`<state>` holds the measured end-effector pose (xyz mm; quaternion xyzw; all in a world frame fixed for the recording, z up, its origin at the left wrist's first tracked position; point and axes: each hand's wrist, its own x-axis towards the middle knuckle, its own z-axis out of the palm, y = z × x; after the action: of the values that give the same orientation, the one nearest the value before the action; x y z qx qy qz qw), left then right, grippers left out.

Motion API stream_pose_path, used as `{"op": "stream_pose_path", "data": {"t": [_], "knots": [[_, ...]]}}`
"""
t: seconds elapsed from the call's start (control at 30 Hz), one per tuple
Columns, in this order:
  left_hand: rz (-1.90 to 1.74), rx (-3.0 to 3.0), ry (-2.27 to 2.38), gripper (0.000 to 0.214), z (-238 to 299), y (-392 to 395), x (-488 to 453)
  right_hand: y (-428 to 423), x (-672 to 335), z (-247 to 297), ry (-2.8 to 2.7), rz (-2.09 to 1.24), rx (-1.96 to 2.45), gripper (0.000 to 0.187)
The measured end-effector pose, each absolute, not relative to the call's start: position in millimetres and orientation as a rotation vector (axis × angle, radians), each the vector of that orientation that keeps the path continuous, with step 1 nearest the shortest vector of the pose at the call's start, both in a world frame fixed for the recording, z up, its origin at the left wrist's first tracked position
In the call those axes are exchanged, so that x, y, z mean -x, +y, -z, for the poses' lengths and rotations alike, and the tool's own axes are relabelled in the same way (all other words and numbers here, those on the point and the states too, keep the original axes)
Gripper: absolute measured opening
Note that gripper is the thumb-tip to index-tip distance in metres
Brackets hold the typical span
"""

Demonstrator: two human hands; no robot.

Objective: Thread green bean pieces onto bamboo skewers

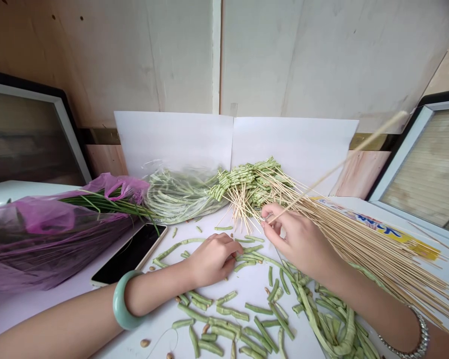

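Observation:
My right hand (297, 237) pinches a thin bamboo skewer (344, 162) that slants up to the right, blurred by motion. My left hand (213, 259), with a jade bangle (121, 304) on its wrist, rests fingers curled on cut green bean pieces (247, 257) on the white table; what it holds is hidden. A pile of finished bean skewers (247, 182) lies just beyond both hands.
A bundle of bare skewers (381, 249) fans out at right on its printed wrapper (404, 234). A clear bag of long beans (175, 194), a purple bag of greens (48, 229) and a phone (132, 254) lie at left. Loose bean pieces (247, 329) cover the near table.

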<state>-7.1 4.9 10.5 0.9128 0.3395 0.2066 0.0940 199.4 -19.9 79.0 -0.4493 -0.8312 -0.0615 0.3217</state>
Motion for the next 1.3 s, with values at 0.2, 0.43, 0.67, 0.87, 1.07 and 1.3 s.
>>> {"op": "stream_pose_path", "data": {"t": [0.2,0.43,0.67,0.87,1.07,1.3], "knots": [[-0.648,-2.662,1.0,0.026,-11.4,3.6,7.6,-21.7,-193.7,-76.7,-2.51,-0.286,1.22,0.011],[-0.672,-2.669,0.945,0.013,-12.9,3.9,9.2,-11.6,-195.5,-66.1,-2.563,-0.511,1.246,0.013],[-0.654,-2.684,0.806,0.003,-8.8,6.0,8.7,-11.1,-193.5,-59.7,-2.563,-0.598,1.209,0.013],[-0.678,-2.666,0.808,0.009,-9.5,6.4,8.1,-8.0,-193.7,-59.9,-2.558,-0.604,1.216,0.013],[-0.682,-2.663,0.808,0.011,-9.2,6.4,8.0,-9.4,-193.7,-60.3,-2.56,-0.613,1.216,0.014],[-0.694,-2.66,0.795,0.012,-8.4,6.7,7.8,-7.2,-193.9,-54.0,-2.572,-0.646,1.197,0.013]]}}
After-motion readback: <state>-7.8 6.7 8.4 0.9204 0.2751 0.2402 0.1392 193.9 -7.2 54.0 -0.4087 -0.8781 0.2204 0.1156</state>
